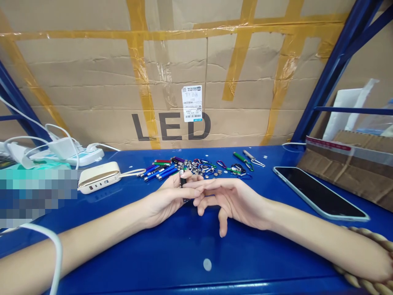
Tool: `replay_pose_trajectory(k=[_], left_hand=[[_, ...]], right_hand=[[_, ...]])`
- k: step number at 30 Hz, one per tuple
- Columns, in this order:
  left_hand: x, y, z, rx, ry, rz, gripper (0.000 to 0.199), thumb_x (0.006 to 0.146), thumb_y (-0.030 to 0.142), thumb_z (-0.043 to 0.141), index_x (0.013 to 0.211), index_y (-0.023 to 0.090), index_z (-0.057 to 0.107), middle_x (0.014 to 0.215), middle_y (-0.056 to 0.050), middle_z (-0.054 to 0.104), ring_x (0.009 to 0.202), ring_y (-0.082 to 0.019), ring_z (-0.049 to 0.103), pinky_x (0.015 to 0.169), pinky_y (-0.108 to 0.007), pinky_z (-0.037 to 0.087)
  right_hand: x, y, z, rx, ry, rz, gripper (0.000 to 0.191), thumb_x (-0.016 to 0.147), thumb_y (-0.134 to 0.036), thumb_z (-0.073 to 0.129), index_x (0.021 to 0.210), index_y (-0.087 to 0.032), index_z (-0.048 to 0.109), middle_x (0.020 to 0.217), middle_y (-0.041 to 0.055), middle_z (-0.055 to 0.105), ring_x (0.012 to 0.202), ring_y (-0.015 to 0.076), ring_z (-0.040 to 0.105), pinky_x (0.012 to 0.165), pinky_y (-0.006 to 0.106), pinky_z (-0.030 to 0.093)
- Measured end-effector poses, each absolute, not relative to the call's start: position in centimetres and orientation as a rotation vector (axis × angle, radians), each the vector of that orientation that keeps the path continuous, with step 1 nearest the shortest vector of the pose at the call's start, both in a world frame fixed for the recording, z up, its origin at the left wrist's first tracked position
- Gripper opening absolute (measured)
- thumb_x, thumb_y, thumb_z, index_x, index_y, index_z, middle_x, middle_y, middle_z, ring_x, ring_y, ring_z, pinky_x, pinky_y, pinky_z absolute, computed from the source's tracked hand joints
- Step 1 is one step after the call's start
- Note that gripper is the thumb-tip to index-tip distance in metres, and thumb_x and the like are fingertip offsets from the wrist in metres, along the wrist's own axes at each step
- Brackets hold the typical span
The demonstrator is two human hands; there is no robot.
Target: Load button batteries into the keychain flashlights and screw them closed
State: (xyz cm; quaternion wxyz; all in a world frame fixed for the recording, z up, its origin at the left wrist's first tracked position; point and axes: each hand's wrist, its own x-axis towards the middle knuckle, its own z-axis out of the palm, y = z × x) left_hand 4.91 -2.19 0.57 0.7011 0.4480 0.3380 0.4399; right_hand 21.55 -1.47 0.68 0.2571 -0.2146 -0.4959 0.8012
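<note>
"Black tube (183,180): where is it?"

"In the left hand (164,200), over the middle of the tabletop (159,254). Stands roughly upright, part covered by the thumb."

"Finger state, left?"

"Closed round the tube, narrow grip."

"Right?"

"Right hand (236,200) comes in from the right side, fingertips up against the left's. Lower fingers loosely bent, one pointing down. Can't tell if it pinches anything; the contact spot is overlapped."

"Beyond the hands?"

"Toward the far edge: pile of coloured tubes (162,172), mostly blue, some red, green, purple. Just right of it, small round silver pieces (194,166) mixed with carabiner clips (221,164). Further right, a green tube (241,159) with its own clip."

"Left side?"

"Cream power bank (100,179), toward the far left corner, strap pointing at the pile. Power strip (90,156) behind it. White cable (57,258) crosses the left forearm by the near left corner."

"Right side?"

"Phone (319,192) lying flat near the right edge, screen dark. Torn carton (353,172) next to it."

"Backdrop?"

"Taped cardboard (101,82) behind the far edge, printed LED."
</note>
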Motion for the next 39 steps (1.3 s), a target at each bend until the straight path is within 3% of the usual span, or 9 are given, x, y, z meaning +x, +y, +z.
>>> replay_pose_trajectory(k=[5,12,21,27,33,39], left_hand=[[4.87,-1.93,0.45,0.968,0.766,0.961,0.037,0.058,0.002,0.069,0.083,0.019,0.047,0.085,0.0,0.064,0.073,-0.013,0.062,0.067,-0.026,0.046],[4.78,-2.15,0.56,0.956,0.773,0.951,0.037,0.056,0.0,0.068,0.079,0.019,0.046,0.089,-0.001,0.063,0.088,-0.015,0.062,0.071,-0.024,0.046],[4.81,-2.32,0.92,0.962,0.783,0.908,0.039,0.058,0.0,0.068,0.081,0.02,0.044,0.092,-0.001,0.062,0.089,-0.014,0.062,0.064,-0.02,0.046],[4.79,-2.38,0.84,1.004,0.774,0.903,0.04,0.056,0.001,0.068,0.085,0.019,0.046,0.094,-0.001,0.061,0.085,-0.015,0.063,0.062,-0.021,0.046],[4.75,-2.19,0.52,0.994,0.75,0.934,0.035,0.057,0.0,0.069,0.078,0.018,0.048,0.082,0.003,0.06,0.076,-0.011,0.062,0.071,-0.022,0.045],[4.74,-2.21,0.62,0.968,0.763,0.922,0.036,0.059,0.001,0.069,0.081,0.019,0.048,0.085,0.0,0.063,0.082,-0.013,0.062,0.071,-0.021,0.047]], right_hand=[[21.65,-1.45,0.69,-0.557,-1.348,2.197,0.026,0.078,-0.016,0.036,0.084,-0.01,0.06,0.069,0.0096,0.059,0.071,0.0172,0.057,0.043,0.024,0.054],[21.66,-1.39,0.59,-0.58,-1.346,2.207,0.025,0.078,-0.016,0.037,0.083,-0.009,0.061,0.067,0.0091,0.057,0.069,0.0164,0.056,0.042,0.024,0.054],[21.7,-1.45,0.56,-0.582,-1.324,2.213,0.029,0.077,-0.02,0.034,0.076,-0.009,0.061,0.076,0.0112,0.057,0.07,0.0171,0.055,0.041,0.026,0.053],[21.53,-1.59,0.71,-0.619,-1.421,2.135,0.019,0.071,-0.015,0.043,0.074,-0.009,0.061,0.076,0.0094,0.056,0.069,0.0152,0.054,0.041,0.024,0.052],[21.56,-1.37,0.49,-0.597,-1.381,2.185,0.034,0.083,-0.03,0.032,0.078,-0.011,0.059,0.076,0.0096,0.055,0.069,0.0157,0.054,0.043,0.026,0.053],[21.72,-1.17,0.31,-0.584,-1.403,2.179,0.034,0.084,-0.024,0.028,0.079,-0.011,0.059,0.078,0.0106,0.056,0.07,0.0158,0.055,0.043,0.025,0.053]])
